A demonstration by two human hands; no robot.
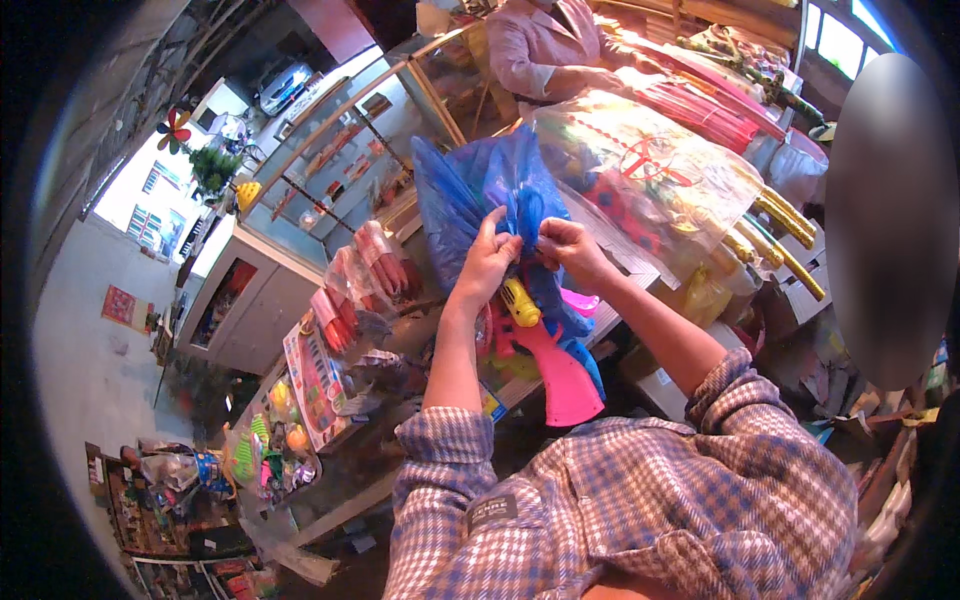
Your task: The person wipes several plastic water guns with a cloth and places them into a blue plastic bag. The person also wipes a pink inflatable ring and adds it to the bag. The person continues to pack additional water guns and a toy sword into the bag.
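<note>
A blue plastic bag [487,176] is bunched up in front of me, its gathered part between my two hands. My left hand [486,255] pinches it from the left with the thumb turned inward and a finger pointing up. From the right, the bent fingers of my right hand [574,249] grip the same bunched plastic. Just below my hands lie plastic toy guns: a pink stock [562,367], a blue one [583,360] beside it, and a yellow piece [521,302]. The bag and my hands hide their upper parts.
Clear plastic packs with gold tubes [784,217] lie to the right. Across the table stands a person in a pink jacket [540,45], beside long pink-wrapped packages [697,112]. To the left are bundled red packets [379,259], a boxed toy [319,382] and a glass display case [337,165].
</note>
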